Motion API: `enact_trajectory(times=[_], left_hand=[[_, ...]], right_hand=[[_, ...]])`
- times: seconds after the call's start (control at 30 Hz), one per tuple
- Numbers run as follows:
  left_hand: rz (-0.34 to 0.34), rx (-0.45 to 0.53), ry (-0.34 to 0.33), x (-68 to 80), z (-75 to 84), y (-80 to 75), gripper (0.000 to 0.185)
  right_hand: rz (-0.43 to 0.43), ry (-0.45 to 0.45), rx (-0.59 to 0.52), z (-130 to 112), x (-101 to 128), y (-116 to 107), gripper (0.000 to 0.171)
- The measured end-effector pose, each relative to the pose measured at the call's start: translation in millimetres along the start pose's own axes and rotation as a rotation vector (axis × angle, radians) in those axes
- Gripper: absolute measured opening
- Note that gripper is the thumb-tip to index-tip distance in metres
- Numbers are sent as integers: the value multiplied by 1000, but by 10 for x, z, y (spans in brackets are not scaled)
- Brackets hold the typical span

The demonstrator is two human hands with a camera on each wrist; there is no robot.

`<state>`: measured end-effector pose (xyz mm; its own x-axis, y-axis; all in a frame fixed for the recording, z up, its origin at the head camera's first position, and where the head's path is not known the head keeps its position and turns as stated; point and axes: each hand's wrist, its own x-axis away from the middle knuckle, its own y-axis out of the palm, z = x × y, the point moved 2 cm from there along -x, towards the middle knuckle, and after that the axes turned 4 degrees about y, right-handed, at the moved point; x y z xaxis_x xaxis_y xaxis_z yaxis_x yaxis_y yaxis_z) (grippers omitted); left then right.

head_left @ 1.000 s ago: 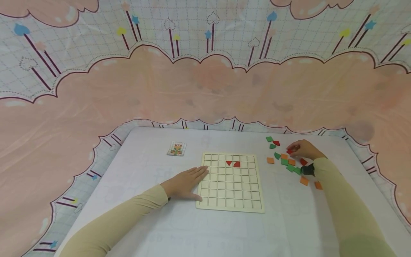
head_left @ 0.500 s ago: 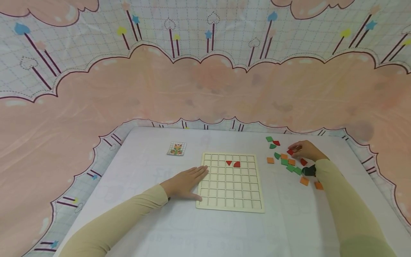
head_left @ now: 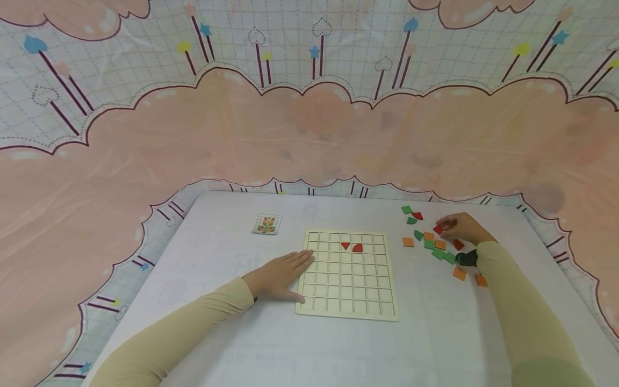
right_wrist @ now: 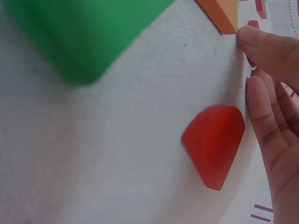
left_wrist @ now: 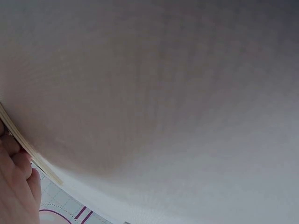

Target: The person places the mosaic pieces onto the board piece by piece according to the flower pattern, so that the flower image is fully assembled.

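My left hand (head_left: 280, 275) lies flat with fingers spread, its fingertips and thumb on the left edge of a pale wooden grid board (head_left: 358, 316). Two red pieces lie in the board's upper cells: a triangle (head_left: 345, 245) and a quarter-circle (head_left: 357, 248). At the right, my right hand (head_left: 463, 227) reaches over loose tiles and pinches a small red tile (head_left: 438, 229) between thumb and fingers. The right wrist view shows the thumb (right_wrist: 271, 49) against that tile, with a red quarter-circle piece (right_wrist: 214, 144) on the cloth below.
Green tiles (head_left: 429, 244), orange squares (head_left: 408, 242) and more red pieces (head_left: 417, 216) lie scattered around the right hand. A small pattern card (head_left: 266, 224) lies beyond the board's upper left corner. White cloth covers the table, and a patterned curtain (head_left: 309, 140) rises behind.
My right hand has shifted very slightly to the right with the small red tile at its fingertips. The left hand stays on the board's edge.
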<state>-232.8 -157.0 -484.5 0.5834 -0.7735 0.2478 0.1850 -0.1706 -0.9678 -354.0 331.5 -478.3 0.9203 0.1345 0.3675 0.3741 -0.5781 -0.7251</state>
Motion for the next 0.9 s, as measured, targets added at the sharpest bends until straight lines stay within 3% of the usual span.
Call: enact_trajectory(times=[0.4,0.6,0.9], left_hand=[[5,-2,-1,-1,7,0,100],[6,4,-2,-3,5,-1,100],[16,4,9,-10,-1,12,100]], right_hand=[[19,-7,-41,23,67,-20,56],[36,-88,-50,-19,87,-24,55],[15,-226,-85,-443,122,96,44]])
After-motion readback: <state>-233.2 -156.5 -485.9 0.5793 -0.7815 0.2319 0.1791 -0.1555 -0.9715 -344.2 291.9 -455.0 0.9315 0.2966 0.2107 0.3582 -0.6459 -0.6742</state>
